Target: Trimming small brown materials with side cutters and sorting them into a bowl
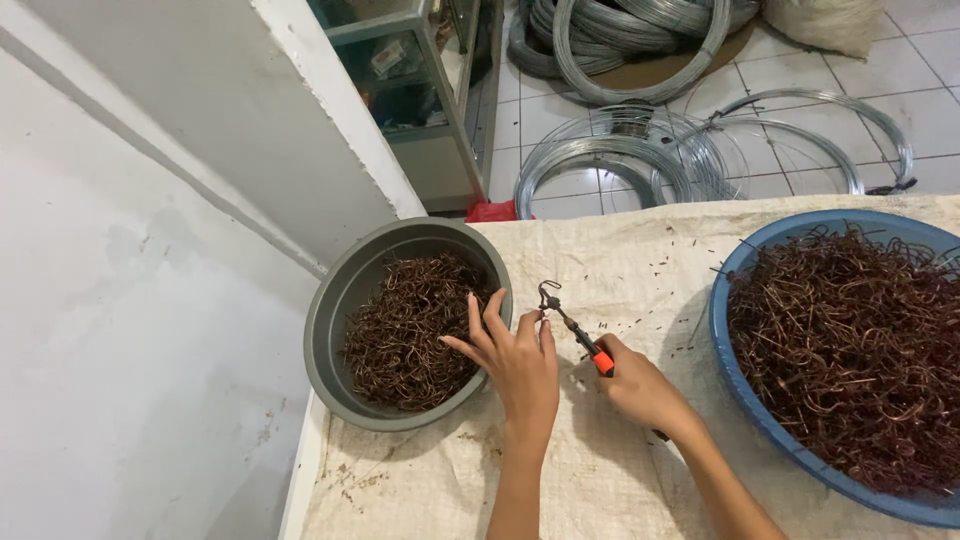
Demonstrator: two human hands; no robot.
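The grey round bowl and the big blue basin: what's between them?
In the head view: both hands, left hand and right hand holding orange-handled pliers, on beige sacking cloth.

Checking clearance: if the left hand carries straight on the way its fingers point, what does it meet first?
Probably the grey basin: the left hand points up-left, fingertips at its near rim, so that rim comes first, then the brown wire hooks inside. Height above the rim is unclear.

Setting as I view it from above: a pale plaster wall fills the left, meeting a white slanted pillar. Beside it stands a glass-fronted cabinet. The floor is white tile, carrying coils of grey wire and a pale sack. A beige woven cloth covers the work surface. Lighting is even and soft.
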